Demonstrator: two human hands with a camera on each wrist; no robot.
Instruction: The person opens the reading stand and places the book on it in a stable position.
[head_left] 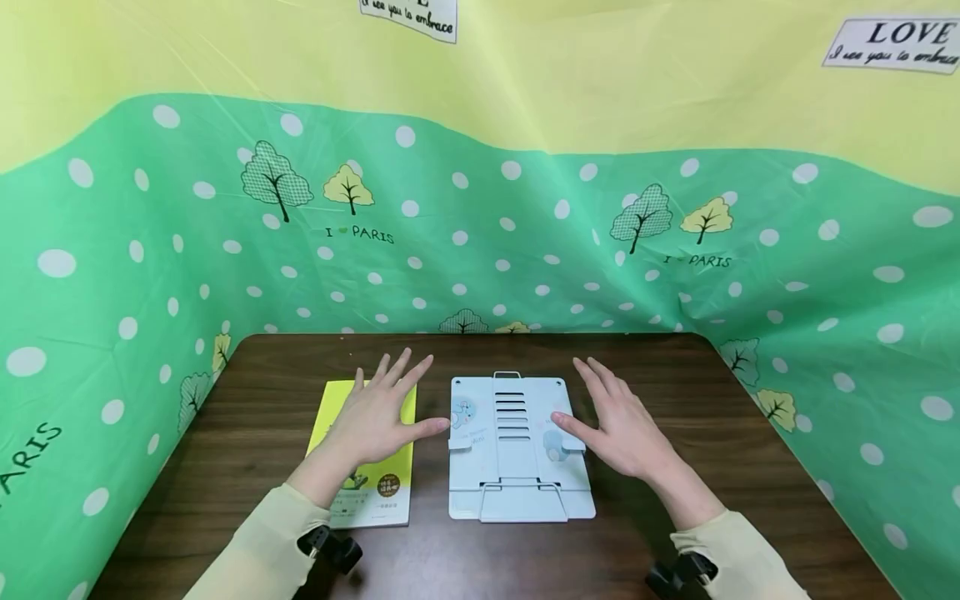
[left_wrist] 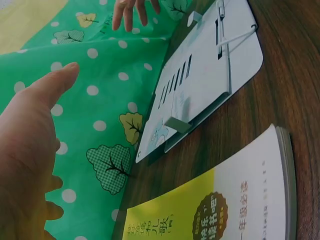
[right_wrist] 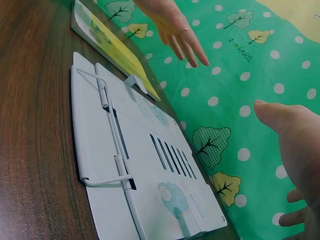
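A white metal book stand (head_left: 472, 492) lies folded flat on the dark table, with a row of slots, a wire support and small side clips. To its left is a yellow and white paperback book (head_left: 375, 504), its cover partly hidden by my left hand (head_left: 378, 421). That hand hovers over the book with fingers spread, its thumb pointing towards the stand's left edge. My right hand (head_left: 622, 429) is held over the right edge of the stand, fingers extended and thumb overlapping the stand in the head view. Both hands hold nothing.
The brown wooden table (head_left: 247, 450) is backed and flanked by a green and yellow curtain (head_left: 517, 250) with white dots and printed trees. Each wrist carries a small black camera, one on the left sleeve (head_left: 281, 533) and one on the right sleeve (head_left: 738, 554).
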